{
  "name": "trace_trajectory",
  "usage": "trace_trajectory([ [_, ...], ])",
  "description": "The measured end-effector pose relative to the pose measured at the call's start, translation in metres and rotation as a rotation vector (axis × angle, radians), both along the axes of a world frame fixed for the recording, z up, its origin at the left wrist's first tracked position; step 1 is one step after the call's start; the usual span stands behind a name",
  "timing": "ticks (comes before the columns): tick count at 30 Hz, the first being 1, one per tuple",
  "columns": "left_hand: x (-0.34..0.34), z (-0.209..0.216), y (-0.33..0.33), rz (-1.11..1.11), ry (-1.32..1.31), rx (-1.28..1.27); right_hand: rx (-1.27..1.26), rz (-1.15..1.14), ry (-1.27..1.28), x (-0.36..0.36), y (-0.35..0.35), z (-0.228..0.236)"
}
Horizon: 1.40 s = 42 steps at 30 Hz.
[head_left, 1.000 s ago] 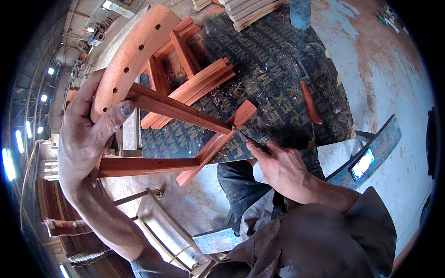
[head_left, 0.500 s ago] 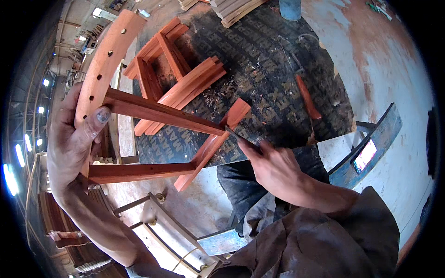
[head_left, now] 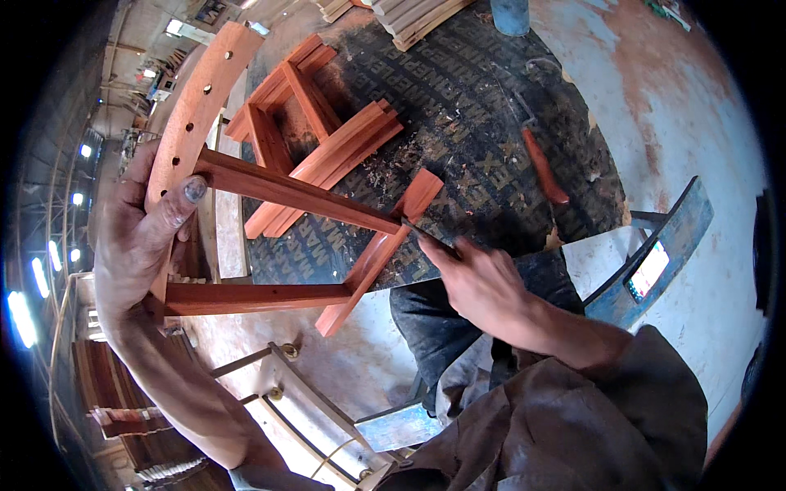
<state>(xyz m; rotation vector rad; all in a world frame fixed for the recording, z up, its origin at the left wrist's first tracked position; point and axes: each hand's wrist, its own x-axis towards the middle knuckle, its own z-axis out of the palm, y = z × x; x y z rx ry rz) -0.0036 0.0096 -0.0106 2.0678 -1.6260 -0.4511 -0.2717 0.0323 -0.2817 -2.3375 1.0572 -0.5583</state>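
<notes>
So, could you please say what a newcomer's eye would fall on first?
Probably the reddish wooden frame at centre-left, its curved holed rail held by the left fingers. The right fingers hold a slim dark tool near one joint. A brightly lit phone on the right would also stand out.

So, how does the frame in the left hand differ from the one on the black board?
The held frame is in the left hand; the resting frame lies on the board. The held frame shows a row of holes along one rail; the resting frame shows none. The right hand's tool is at the held frame; no hand touches the resting frame. Both are reddish wood.
</notes>
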Motion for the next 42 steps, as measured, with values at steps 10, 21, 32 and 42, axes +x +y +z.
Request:
trace_trajectory([
  [10, 0.01, 0.001, -0.002, -0.023, -0.007, 0.023, 0.037, -0.023, -0.015, 0.013, -0.004, -0.005],
  [21, 0.01, 0.007, -0.001, -0.024, -0.075, 0.043, 0.252, -0.074, -0.412, 0.016, -0.003, -0.026],
  [32, 0.015, 0.003, 0.003, 0.035, -0.037, 0.039, 0.362, -0.084, -0.477, 0.03, 0.004, -0.038],
  [42, 0.016, -0.001, 0.006, 0.025, -0.048, -0.066, 0.142, 0.06, -0.161, -0.001, -0.012, -0.013],
])
